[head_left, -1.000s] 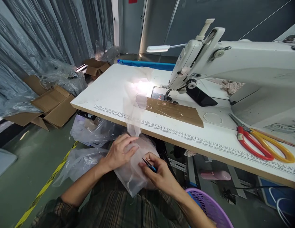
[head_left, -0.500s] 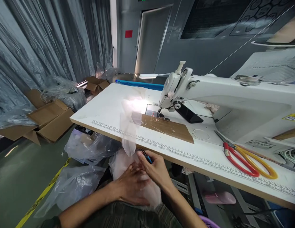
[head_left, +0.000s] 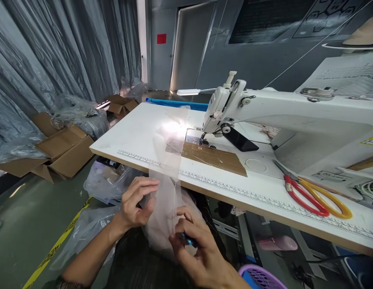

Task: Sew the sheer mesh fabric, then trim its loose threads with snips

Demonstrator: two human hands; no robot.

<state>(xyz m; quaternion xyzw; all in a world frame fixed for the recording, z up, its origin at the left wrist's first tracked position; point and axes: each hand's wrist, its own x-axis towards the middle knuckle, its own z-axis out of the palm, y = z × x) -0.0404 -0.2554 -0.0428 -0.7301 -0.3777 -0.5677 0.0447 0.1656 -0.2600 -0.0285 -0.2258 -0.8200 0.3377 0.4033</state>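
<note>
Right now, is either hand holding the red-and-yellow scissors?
No, the scissors lie on the white table, apart from both the left hand and the right hand.

Two hands, one left hand (head_left: 137, 204) and one right hand (head_left: 198, 245); one small blue tool (head_left: 189, 240); sheer fabric (head_left: 165, 196), its pieces too overlapped to count; one sewing machine (head_left: 282, 106); one white table (head_left: 123, 132); one pair of scissors (head_left: 290, 186); two cardboard boxes, one nearer box (head_left: 69, 148) and one farther box (head_left: 122, 105); one brown strip (head_left: 215, 158); one black slab (head_left: 240, 139); one purple basket (head_left: 261, 275); one pink object (head_left: 278, 243); one red square (head_left: 161, 38)
</note>
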